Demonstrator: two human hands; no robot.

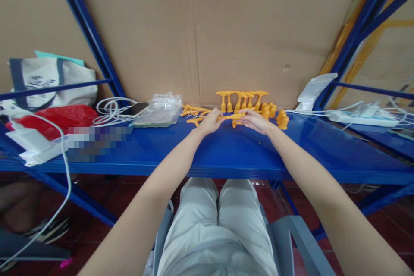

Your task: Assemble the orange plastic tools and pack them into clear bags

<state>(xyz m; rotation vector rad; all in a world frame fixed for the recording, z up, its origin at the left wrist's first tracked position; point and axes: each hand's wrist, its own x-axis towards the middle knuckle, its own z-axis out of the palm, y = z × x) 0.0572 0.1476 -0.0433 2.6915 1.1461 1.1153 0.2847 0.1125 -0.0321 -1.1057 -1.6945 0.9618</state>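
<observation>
Between my two hands lies a long yellow plastic piece, level above the blue shelf. My left hand pinches its thinner left end. My right hand has its fingers closed round the thicker right end. Just behind, several yellow T-shaped pieces stand upright against the cardboard. More yellow branching pieces lie in a heap beyond my left hand. Short, stubby yellow pieces stand to the right of my right hand. Another small yellow piece lies under the held one, partly hidden.
The blue shelf runs across in front of me, backed by cardboard. Clear plastic bags, coiled white cable and a red bag sit leftward. At right are a white power strip and cables.
</observation>
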